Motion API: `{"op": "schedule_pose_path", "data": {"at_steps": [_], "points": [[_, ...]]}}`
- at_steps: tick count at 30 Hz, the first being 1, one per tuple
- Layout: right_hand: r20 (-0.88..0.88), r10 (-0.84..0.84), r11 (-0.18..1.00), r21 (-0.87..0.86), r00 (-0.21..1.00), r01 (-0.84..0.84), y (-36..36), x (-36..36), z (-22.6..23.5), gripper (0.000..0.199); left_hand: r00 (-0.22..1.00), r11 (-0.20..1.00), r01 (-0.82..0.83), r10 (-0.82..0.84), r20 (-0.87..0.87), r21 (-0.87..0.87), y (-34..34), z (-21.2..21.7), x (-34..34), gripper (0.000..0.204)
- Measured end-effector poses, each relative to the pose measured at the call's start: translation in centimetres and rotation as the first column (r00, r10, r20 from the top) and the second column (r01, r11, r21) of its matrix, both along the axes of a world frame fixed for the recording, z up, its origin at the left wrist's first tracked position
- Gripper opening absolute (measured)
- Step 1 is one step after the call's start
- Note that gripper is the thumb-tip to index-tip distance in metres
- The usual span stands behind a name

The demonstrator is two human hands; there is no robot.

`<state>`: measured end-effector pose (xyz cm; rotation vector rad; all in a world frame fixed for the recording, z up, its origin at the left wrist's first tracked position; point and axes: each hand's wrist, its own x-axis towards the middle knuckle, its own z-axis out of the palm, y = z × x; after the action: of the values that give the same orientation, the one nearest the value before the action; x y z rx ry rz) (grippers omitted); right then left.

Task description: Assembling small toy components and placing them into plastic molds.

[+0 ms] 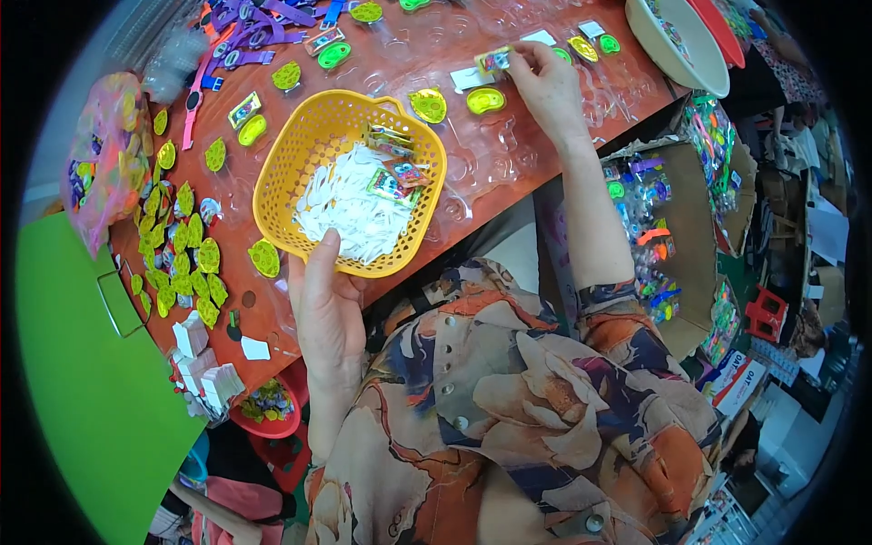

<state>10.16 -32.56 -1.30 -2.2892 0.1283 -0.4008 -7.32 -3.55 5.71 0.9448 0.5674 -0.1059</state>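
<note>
My left hand point(325, 304) grips the near rim of a yellow plastic basket point(291, 159) that holds several white plastic pieces point(350, 204) and a few small colourful cards point(392, 182). My right hand point(545, 86) reaches across the brown table point(272, 313) and pinches a small colourful card point(494, 61) between thumb and fingers, above clear plastic blister trays point(495, 145). Yellow-green toy pieces point(486, 100) lie in the tray pockets close to that hand.
Several yellow-green leaf-shaped pieces point(182, 250) cover the table's left side, beside a pink mesh bag point(104, 154). Purple toy watches point(250, 32) lie at the far edge. A white bowl point(677, 45) stands far right. A cardboard box point(690, 227) of packed toys sits to my right.
</note>
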Motion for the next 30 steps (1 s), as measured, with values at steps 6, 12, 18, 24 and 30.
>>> {"op": "schedule_pose_path", "data": {"at_steps": [6, 12, 18, 24, 30], "points": [[0.126, -0.006, 1.0, 0.013, 0.992, 0.004, -0.2, 0.1, 0.3, 0.028, 0.999, 1.0, -0.021, 0.02, 0.032, 0.015, -0.6, -0.5, 0.2, 0.05], [0.033, 0.075, 0.997, 0.009, 0.997, -0.075, 1.5, -0.4, -0.8, 0.028, 1.0, 1.0, 0.009, -0.009, 0.025, -0.003, -0.9, -0.5, 0.3, 0.049], [0.084, 0.161, 0.884, -0.456, 0.983, -0.106, 1.6, -0.2, -1.1, 0.031, 1.0, 1.0, 0.011, -0.011, 0.008, -0.01, -1.4, -0.5, 0.8, 0.046], [0.116, 0.136, 0.844, -0.533, 0.984, -0.054, 2.3, -0.7, -0.5, 0.023, 0.999, 0.999, 0.035, -0.035, 0.024, -0.005, -2.1, 0.2, 1.6, 0.045], [0.153, 0.33, 0.942, -0.109, 0.931, -0.316, 3.4, -3.5, 3.9, 0.018, 0.998, 0.998, 0.059, -0.06, 0.03, 0.022, -2.4, -0.5, 2.0, 0.044]]}}
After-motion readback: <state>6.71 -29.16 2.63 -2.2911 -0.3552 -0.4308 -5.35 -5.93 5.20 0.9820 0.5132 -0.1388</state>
